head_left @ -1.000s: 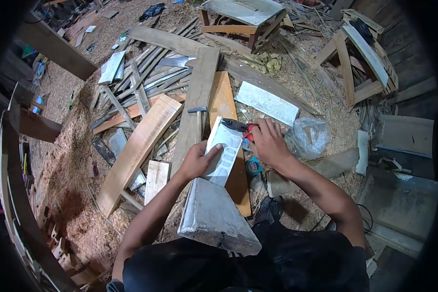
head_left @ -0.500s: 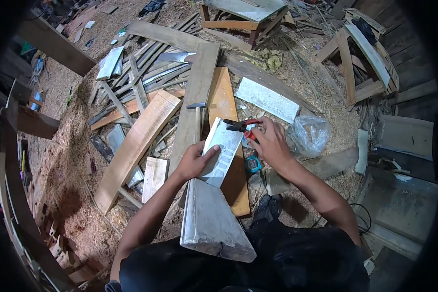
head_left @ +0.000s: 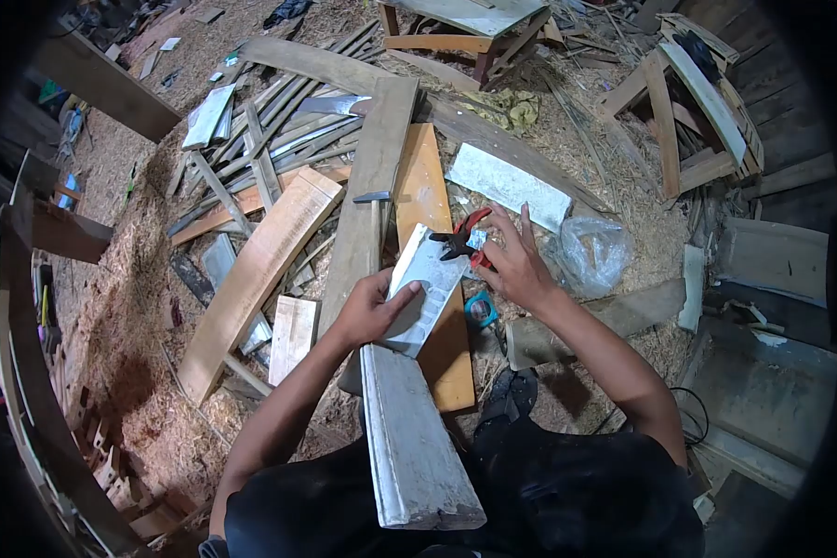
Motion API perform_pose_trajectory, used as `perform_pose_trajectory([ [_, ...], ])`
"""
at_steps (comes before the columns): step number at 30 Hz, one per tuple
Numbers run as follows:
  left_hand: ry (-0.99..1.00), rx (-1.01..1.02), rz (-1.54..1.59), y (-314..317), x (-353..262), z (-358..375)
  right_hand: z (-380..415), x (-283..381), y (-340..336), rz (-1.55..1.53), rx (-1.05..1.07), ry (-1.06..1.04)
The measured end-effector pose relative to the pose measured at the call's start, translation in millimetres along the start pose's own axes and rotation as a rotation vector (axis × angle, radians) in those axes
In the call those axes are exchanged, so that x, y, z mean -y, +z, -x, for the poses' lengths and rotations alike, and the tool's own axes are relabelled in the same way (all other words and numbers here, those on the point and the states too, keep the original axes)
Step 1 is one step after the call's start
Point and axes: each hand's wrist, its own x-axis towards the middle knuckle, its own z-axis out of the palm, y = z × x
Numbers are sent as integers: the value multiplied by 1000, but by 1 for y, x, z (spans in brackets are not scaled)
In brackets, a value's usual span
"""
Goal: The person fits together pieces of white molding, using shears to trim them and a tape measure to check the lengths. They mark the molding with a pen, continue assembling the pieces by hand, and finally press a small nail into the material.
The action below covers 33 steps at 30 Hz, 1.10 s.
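My left hand (head_left: 374, 309) grips a white-painted board (head_left: 417, 321), its thumb lying on the upper face and its fingers at the left edge. The board's near part, with a moulded edge, runs down over my lap. In my right hand (head_left: 523, 262) are red-handled pliers (head_left: 458, 244) with dark jaws, at the board's far right corner. The plier handles are spread, and two of my fingers stick out from them. Just past the board, a hammer (head_left: 375, 223) lies on a long grey plank (head_left: 381, 139). A blue tape measure (head_left: 480, 311) sits below the pliers.
An orange-brown board (head_left: 422, 177) and a pale curved plank (head_left: 260, 279) lie on the shavings. A handsaw (head_left: 335, 106) rests on stacked strips. Another white board (head_left: 510, 184) and a clear plastic bag (head_left: 593, 251) are to the right. A low table (head_left: 465, 19) stands behind.
The plier handles have spread apart and my right fingers have stretched out. The jaws have shifted slightly right along the board, whose near end has swung right and down.
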Motion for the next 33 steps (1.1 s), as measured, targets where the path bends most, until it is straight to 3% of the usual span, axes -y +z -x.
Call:
perform_pose_trajectory([
  [4,-19,31,49,2,6,-1,-9,-3,-12,-198,1,-68],
  [7,-24,35,51,4,9,1,-15,-12,-18,-175,99,-154],
  [10,-33,35,48,3,7,0,-17,-22,-14,-444,202,-52],
  [13,-29,8,52,2,4,-2,-18,-18,-18,-482,202,25],
  [16,-8,-10,53,0,4,-2,-16,-14,-23,-276,148,58],
  [22,-37,-1,44,1,5,1,-14,0,-22,285,-107,-120],
  [28,-23,-20,4,-1,8,-6,-4,11,-18,48,129,110],
  [33,-59,-36,-26,-8,7,-6,-3,32,-21,-291,246,519],
])
